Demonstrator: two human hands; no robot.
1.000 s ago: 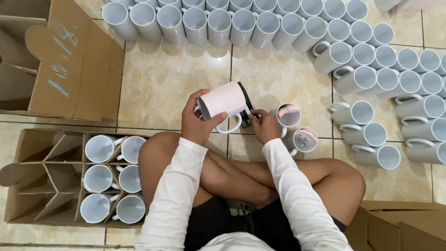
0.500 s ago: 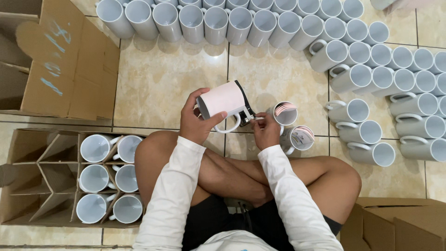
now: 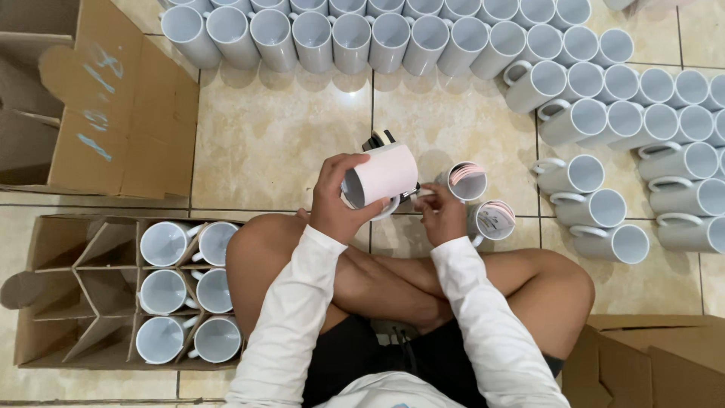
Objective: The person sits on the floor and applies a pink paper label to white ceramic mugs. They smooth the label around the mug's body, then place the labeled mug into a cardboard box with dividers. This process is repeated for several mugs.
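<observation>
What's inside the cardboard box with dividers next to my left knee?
The brown divided cardboard box holds six plain white ceramic mugs, one per compartment, lying with mouths toward the camera. The outer-side compartments look empty; my left sleeve hides the box's inner edge.

Paper-wrapped mug (image 3: 381, 177) in left hand (image 3: 336, 198)

white mug (image 3: 375, 178), wrapped in pale pink sheet, held sideways above floor

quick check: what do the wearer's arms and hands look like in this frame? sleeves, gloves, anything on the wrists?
Both arms are in long white sleeves of plain, slightly creased fabric, reaching to the wrists. The left hand and right hand are bare: no gloves. No watch, ring or band shows, though the cuffs cover the wrists. No markings or print on the sleeves.
</observation>
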